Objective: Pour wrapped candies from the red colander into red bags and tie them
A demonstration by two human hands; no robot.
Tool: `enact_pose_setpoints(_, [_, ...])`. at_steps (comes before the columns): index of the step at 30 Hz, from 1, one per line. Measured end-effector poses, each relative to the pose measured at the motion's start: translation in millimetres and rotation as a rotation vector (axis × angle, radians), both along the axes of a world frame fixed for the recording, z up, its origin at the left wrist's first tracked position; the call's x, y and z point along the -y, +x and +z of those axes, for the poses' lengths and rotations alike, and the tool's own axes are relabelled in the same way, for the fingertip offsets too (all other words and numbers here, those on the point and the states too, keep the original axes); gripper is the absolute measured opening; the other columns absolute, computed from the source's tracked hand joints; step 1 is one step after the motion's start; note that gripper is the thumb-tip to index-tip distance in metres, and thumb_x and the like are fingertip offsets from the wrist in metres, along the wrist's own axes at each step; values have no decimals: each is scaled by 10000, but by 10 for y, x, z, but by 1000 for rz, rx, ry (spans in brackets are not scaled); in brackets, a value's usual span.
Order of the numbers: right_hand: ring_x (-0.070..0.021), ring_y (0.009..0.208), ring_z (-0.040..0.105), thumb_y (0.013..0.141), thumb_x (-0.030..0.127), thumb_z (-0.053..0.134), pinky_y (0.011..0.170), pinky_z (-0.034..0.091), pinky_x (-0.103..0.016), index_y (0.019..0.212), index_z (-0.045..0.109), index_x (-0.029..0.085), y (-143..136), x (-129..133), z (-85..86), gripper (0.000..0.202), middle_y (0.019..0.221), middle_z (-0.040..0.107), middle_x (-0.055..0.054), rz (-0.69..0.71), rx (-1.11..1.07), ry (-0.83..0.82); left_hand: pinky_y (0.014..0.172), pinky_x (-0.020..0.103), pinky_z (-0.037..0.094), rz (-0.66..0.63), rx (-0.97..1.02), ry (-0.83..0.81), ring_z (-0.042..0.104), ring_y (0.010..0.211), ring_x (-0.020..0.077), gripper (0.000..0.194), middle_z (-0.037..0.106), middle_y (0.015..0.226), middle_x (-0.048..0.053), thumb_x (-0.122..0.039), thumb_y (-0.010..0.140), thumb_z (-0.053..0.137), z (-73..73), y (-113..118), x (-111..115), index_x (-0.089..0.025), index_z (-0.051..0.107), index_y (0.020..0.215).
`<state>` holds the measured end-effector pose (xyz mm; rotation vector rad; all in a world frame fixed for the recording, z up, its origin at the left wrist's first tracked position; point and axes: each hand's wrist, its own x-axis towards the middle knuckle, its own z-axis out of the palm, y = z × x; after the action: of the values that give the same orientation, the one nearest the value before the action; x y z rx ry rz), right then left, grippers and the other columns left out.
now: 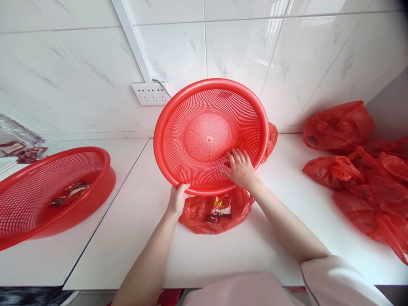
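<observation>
A large red mesh basket (208,127) is tilted toward me above the white table. My left hand (177,199) grips its lower left rim, thumb over the edge. Inside the basket at the lower right is my right hand (240,168), fingers apart against the mesh, with a small dark red item partly visible beside the fingertips. Under the basket's front rim lies an open red plastic bag (199,212) holding shiny red and gold packets (221,206).
At the left stands another red basket (105,182) with some packets (72,193) inside. Several red plastic bags (339,125) lie at the right. A white power strip (149,93) is on the tiled wall. More packets (30,154) lie at the far left.
</observation>
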<state>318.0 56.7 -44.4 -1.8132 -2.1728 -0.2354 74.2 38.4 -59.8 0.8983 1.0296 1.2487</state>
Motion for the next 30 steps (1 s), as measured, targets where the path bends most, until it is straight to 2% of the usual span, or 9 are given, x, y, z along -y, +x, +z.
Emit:
enact_pose_setpoints(5, [-330,1258,520,904,574,537,1149,238,-536,1241,609,103,-19,59,47,584,1266,622,-195,345,-86,-268,723,356,580,67,24,42,655,905,239,137,630,820,18,-247,696,635,-8,30,2,-172,584,798])
enact_pose_setpoints(8, [-264,1103,622,907,408,608,1032,409,-464,1223,624,160,-22,84,157,403,1159,682,-134,587,-255,-314,742,369,577,103,69,37,656,943,249,178,653,923,38,-249,697,614,18,15,-39,-177,565,852])
enact_pose_setpoints(11, [-188,940,671,967,247,500,857,506,-335,1123,670,183,-39,127,267,240,1051,720,-87,701,-496,-326,745,391,578,131,78,8,659,974,271,258,663,989,65,-260,690,586,42,-22,-89,-181,561,934])
enact_pose_setpoints(14, [-171,868,679,934,277,568,776,524,-288,1078,678,179,-92,211,360,206,1003,730,-68,711,-630,-391,742,398,582,151,98,-7,662,983,283,261,668,1016,84,-263,682,574,52,-68,-132,-183,567,930])
enact_pose_setpoints(17, [-164,805,678,902,311,618,740,525,-273,1230,609,186,-156,294,412,351,983,735,-61,714,-629,-486,718,370,586,164,123,-7,665,979,277,224,667,1039,90,-260,681,575,64,-113,-157,-182,576,891])
enact_pose_setpoints(22, [-163,573,602,923,134,435,626,474,-278,1424,433,200,-153,318,395,505,669,660,-3,442,-359,-342,621,320,584,199,96,-10,682,919,263,166,679,932,69,-279,667,590,105,-162,-150,-181,561,797])
enact_pose_setpoints(26, [-179,714,647,888,182,529,685,505,-294,1298,504,201,-93,250,357,412,911,687,-67,332,-395,-102,647,392,596,-38,-12,15,715,873,315,285,707,865,113,-375,716,564,208,-189,-87,-146,596,883])
enact_pose_setpoints(28, [-179,797,655,849,269,621,738,527,-296,1147,547,200,-60,218,365,315,1045,671,-82,305,-565,75,654,398,596,-199,-110,69,729,845,323,462,720,907,141,-451,738,587,304,-251,-48,-122,599,1062])
enact_pose_setpoints(30, [-172,787,652,794,315,681,750,538,-293,1029,548,210,-13,203,397,289,1025,674,-58,235,-703,242,679,391,598,-270,-263,130,738,815,299,663,722,992,145,-477,722,661,415,-378,-18,-145,512,1277])
